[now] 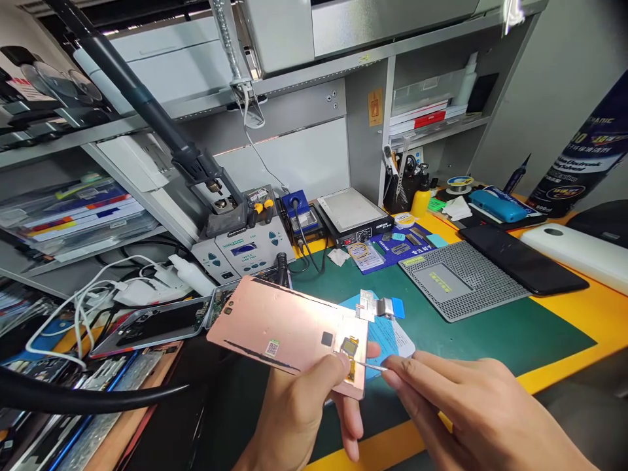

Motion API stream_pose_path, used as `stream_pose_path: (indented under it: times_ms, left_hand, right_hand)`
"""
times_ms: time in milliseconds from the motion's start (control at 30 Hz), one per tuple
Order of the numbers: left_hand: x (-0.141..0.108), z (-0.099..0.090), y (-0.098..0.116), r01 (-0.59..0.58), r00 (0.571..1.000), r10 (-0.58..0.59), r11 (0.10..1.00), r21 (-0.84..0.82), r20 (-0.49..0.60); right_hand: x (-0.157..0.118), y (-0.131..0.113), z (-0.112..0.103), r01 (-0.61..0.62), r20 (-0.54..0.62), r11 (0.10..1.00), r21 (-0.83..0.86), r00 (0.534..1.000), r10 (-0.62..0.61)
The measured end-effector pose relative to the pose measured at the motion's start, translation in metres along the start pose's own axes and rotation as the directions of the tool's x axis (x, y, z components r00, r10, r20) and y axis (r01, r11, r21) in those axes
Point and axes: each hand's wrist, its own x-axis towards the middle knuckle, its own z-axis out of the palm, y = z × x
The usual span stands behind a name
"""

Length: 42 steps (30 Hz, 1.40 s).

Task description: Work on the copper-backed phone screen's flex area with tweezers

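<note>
My left hand (309, 399) grips a copper-coloured phone screen panel (289, 320) by its right end, thumb on top and fingers beneath. The panel is tilted above the green mat, with a small QR label on its face. Near my thumb sits a small chip on a gold flex cable (350, 345). A silvery ribbon connector with a blue tab (395, 308) sticks out past the panel's right edge. My right hand (456, 392) pinches a thin metal pick (371, 366), whose tip reaches the flex cable beside my left thumb.
Behind the panel stand a grey soldering station (250, 248) and a flat heating plate (353, 212). A perforated grey mat (461, 281) and a black phone (523, 258) lie at right. An opened phone (157, 324) and white cables (88, 307) are at left. A dark curved arm (88, 400) juts in lower left.
</note>
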Motion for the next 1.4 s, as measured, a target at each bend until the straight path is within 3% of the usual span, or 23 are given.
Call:
stream_pose_path:
  times_ms: [233, 433, 600, 1000, 1400]
  left_hand:
    - [0.000, 0.001, -0.003, -0.026, 0.999, 0.027, 0.998, 0.062, -0.017]
    - [-0.004, 0.008, 0.004, -0.007, 0.999, 0.011, 0.997, 0.073, -0.048]
    - [-0.003, 0.007, 0.005, -0.013, 1.000, 0.014, 0.995, 0.103, -0.016]
    - [-0.004, 0.006, 0.006, 0.032, 0.999, -0.032, 0.998, 0.051, -0.007]
    - [0.004, -0.001, -0.007, -0.005, 1.000, 0.006, 0.999, -0.035, 0.030]
  right_hand:
    - [-0.001, 0.001, 0.004, -0.048, -0.044, 0.999, -0.002, 0.998, 0.048]
    - [-0.004, -0.002, 0.007, -0.065, 0.018, 0.997, 0.048, 0.998, 0.064]
    - [0.000, -0.001, 0.007, -0.065, -0.058, 0.997, 0.038, 0.996, 0.068]
    - [-0.010, 0.000, 0.008, -0.037, -0.026, 0.999, 0.011, 0.999, 0.037]
    - [-0.013, -0.003, 0.012, 0.006, -0.055, 1.000, -0.009, 0.998, -0.007]
